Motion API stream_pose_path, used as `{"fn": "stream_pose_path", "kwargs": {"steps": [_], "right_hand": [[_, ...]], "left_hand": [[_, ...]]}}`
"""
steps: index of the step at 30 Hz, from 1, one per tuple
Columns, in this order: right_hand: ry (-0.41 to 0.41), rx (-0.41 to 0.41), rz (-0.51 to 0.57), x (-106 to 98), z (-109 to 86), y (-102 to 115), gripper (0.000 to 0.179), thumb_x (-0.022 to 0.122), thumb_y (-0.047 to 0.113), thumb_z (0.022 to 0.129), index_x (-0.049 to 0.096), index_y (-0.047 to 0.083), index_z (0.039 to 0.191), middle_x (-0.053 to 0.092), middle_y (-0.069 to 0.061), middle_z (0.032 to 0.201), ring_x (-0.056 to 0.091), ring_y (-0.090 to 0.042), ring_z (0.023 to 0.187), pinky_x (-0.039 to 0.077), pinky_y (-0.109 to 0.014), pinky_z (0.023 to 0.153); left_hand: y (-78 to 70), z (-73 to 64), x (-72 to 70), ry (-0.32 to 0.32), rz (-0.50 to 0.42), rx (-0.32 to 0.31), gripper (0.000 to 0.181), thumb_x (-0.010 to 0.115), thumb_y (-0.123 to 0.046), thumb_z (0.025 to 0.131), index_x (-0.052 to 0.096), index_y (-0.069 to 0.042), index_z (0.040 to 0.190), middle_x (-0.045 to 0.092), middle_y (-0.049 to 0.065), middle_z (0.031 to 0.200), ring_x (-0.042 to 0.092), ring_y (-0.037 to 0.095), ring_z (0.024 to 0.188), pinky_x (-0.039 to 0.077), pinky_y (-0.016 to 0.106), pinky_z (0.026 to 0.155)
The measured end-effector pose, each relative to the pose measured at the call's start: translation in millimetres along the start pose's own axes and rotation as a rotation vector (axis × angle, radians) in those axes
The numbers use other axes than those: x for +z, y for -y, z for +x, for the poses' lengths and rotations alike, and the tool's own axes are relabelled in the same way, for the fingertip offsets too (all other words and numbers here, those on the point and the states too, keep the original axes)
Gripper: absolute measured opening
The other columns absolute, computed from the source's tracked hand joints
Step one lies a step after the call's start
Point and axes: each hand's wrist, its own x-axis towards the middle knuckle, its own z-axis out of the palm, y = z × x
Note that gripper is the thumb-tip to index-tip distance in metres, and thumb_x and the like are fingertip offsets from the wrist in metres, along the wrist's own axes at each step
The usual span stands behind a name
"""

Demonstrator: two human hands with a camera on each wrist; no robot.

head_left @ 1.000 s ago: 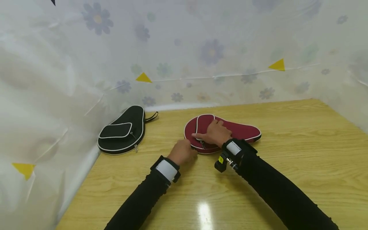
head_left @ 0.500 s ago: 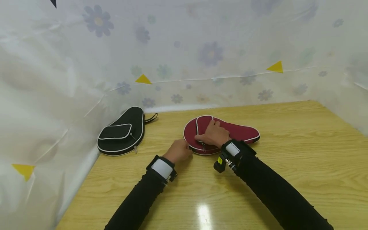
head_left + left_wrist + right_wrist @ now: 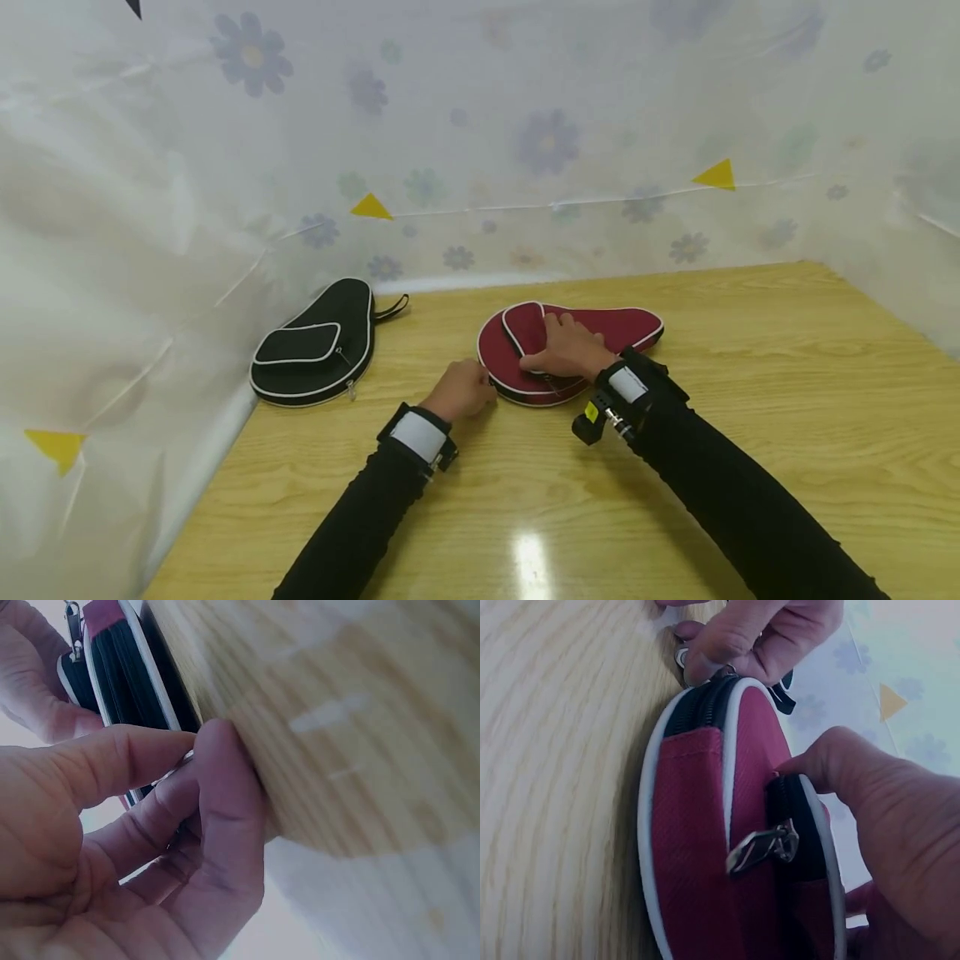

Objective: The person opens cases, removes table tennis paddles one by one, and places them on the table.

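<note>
A red table tennis bat case [image 3: 622, 322] with white piping lies flat on the table, its narrow end to the right. My left hand [image 3: 459, 390] is at its rounded left edge, thumb and forefinger pinching the pull of the main zipper [image 3: 705, 709]; the fingers cover most of that pull. From above, my right hand [image 3: 572, 348] grips the raised front pocket [image 3: 522, 327], thumb at the near side and fingers across it. The pocket's own zipper pull [image 3: 765, 847] hangs loose near the right thumb.
To the left lies a black bat case [image 3: 315, 350] of the same shape, with a wrist loop [image 3: 392, 307] at its narrow end. The wooden table [image 3: 750, 400] meets a pale flowered sheet [image 3: 480, 133] at the back and left.
The red case has turned slightly, its narrow end swinging away toward the back. My right hand has shifted a little right on the pocket; the left stays at the edge, slightly further left.
</note>
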Motion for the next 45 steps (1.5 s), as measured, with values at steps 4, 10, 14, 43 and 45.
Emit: {"fn": "stream_pose_path", "kwargs": {"steps": [4,10,14,43,45], "right_hand": [[0.025,-0.035,-0.013,-2,-0.5,-5,0.093,0.067,0.048,0.086,0.031,-0.002,0.155,0.035,-0.030,0.152,0.037,-0.045,0.139,0.028,-0.073,0.105],[0.074,-0.087,0.003,-7,-3.4,-14,0.087,0.067,0.043,0.086,0.034,0.001,0.154,0.040,-0.030,0.144,0.039,-0.046,0.134,0.029,-0.076,0.102],[0.095,-0.122,-0.004,-11,-5.4,-19,0.086,0.067,0.042,0.085,0.035,0.003,0.154,0.042,-0.029,0.139,0.040,-0.047,0.131,0.033,-0.074,0.099],[0.238,-0.206,-0.026,-39,-13.7,-37,0.072,0.067,0.013,0.084,0.047,0.018,0.153,0.043,-0.018,0.117,0.034,-0.034,0.099,0.037,-0.042,0.077],[0.231,-0.213,-0.016,-38,-13.0,-38,0.072,0.065,0.009,0.083,0.049,0.018,0.152,0.043,-0.018,0.115,0.034,-0.035,0.100,0.036,-0.042,0.076]], "left_hand": [[0.4,-0.1,1.4,0.006,-0.015,-0.013,0.043,0.069,-0.001,0.086,0.046,-0.014,0.052,0.048,-0.005,0.048,0.047,0.008,0.042,0.033,0.019,0.044],[0.1,-0.5,3.3,-0.001,-0.024,-0.011,0.043,0.068,0.001,0.085,0.045,-0.014,0.052,0.047,-0.005,0.048,0.047,0.007,0.042,0.033,0.019,0.044],[-1.1,-0.6,3.0,-0.006,-0.029,-0.006,0.043,0.068,0.002,0.085,0.043,-0.013,0.053,0.045,-0.005,0.050,0.046,0.007,0.043,0.034,0.019,0.044],[-4.7,1.2,1.1,0.007,-0.041,-0.033,0.042,0.067,0.001,0.090,0.047,-0.012,0.055,0.050,-0.003,0.052,0.053,0.008,0.046,0.038,0.018,0.045],[-4.9,1.2,0.7,0.008,-0.040,-0.030,0.042,0.067,0.001,0.089,0.048,-0.012,0.055,0.050,-0.003,0.052,0.053,0.008,0.046,0.038,0.018,0.045]]}}
